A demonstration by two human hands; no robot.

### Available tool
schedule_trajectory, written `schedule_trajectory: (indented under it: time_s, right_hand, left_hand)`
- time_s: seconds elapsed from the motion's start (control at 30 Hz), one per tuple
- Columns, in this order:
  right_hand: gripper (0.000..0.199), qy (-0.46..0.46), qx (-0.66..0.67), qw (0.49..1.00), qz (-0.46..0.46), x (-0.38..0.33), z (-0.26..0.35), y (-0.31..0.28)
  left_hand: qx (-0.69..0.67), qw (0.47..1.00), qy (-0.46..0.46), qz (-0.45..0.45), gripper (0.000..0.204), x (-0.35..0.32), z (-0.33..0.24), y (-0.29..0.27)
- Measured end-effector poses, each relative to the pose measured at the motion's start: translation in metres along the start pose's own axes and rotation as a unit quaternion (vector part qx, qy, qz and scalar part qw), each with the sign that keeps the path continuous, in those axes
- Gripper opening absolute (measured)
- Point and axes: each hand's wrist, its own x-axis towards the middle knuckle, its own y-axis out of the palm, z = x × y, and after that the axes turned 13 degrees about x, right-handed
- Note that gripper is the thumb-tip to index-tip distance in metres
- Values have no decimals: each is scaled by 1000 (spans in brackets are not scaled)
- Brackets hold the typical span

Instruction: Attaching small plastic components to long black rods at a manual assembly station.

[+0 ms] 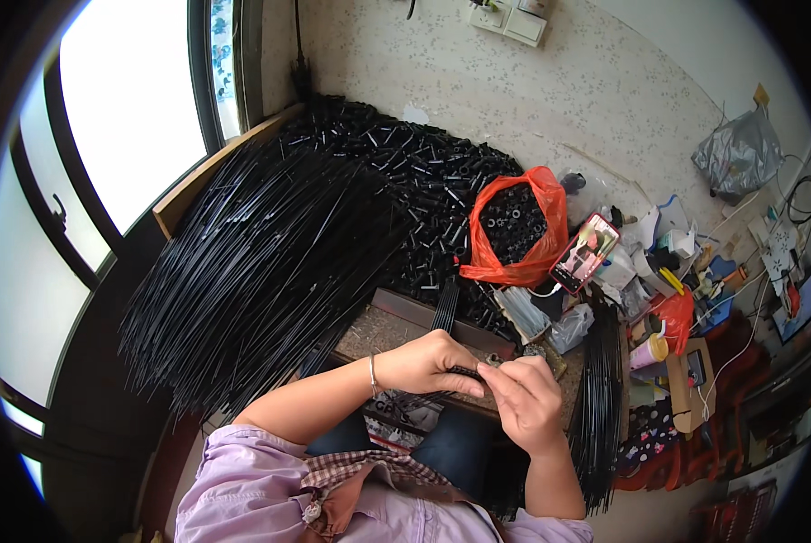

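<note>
**Hands meet end to end on a thin black rod**

Left hand (428,362) is curled into a closed grip around a thin black rod (467,371), with a silver bangle at the wrist. The rod's long axis runs nearly level, left to right, so its free end points straight at the other hand. Behind and to the left of this hand, a big fan of long black rods (260,262) spreads across the desk (383,330) towards the window.

At the rod's right tip sits a small metal fitting (494,359), partly hidden by fingers, so I cannot tell whether it is already seated on the end. Both hands work just above a dark block at the desk's near edge.

Right hand (527,398) is closed in a pinch, fingertips pressed against that same tip; it lies just to the right of the rod and slightly lower, touching the left hand's fingers. It is the nearer hand to the fitting.

Farther right and back, an orange plastic bag of small black parts (514,231) stands open, with a red-cased phone (584,252) propped beside it.
</note>
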Motion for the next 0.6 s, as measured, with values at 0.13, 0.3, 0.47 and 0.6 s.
schedule_trajectory:
  time_s: [0.13,0.3,0.47,0.6]
  right_hand:
    - [32,37,111,993,-18,13,6,2]
    - [24,27,100,994,37,14,5,7]
    - [16,110,208,964,122,7,27,2]
    - [17,45,482,802,351,10,26,18]
  left_hand:
    - [-4,999,-33,19,26,-3,4,5]
    - [191,959,-179,110,44,-35,26,34]
    - [500,837,-152,163,86,-64,53,52]
    - [535,830,-50,151,87,-69,58,59]
